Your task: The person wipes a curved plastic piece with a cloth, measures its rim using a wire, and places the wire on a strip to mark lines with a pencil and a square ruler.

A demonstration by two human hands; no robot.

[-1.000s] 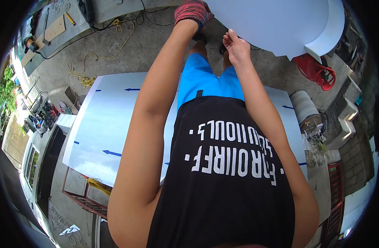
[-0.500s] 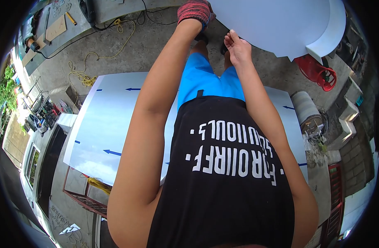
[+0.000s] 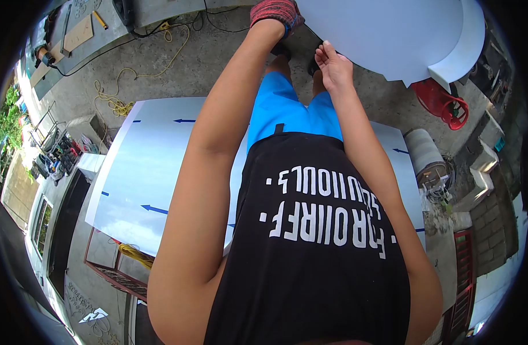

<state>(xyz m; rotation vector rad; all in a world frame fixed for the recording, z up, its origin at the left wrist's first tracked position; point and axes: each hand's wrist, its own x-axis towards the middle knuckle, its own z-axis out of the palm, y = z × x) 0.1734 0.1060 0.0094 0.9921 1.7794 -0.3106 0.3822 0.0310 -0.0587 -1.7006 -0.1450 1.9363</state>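
Note:
A large white sheet (image 3: 385, 37) with a curved, partly jagged lower edge fills the top right. My left hand (image 3: 275, 12), in a red and black knit glove, is at the sheet's left edge. Its fingers look curled, but the frame's top cuts the hand off and what they hold is hidden. My right hand (image 3: 337, 68) is bare, palm up, under the curved edge. Thumb and fingers come together at that edge, seemingly pinching it. A raised white strip (image 3: 456, 60) bends along the sheet's right side.
Behind my legs lies a wide pale panel (image 3: 143, 155) with blue arrows. A red gas cylinder (image 3: 439, 103) stands right of the sheet. Yellow cord (image 3: 121, 107) trails over the concrete floor. A grey bench (image 3: 108, 43) at top left carries tools and a yellow-handled piece (image 3: 99, 20).
Both hands and the sheet appear shifted very slightly right in view. The background has moved a little with the camera. The hands' poses look the same.

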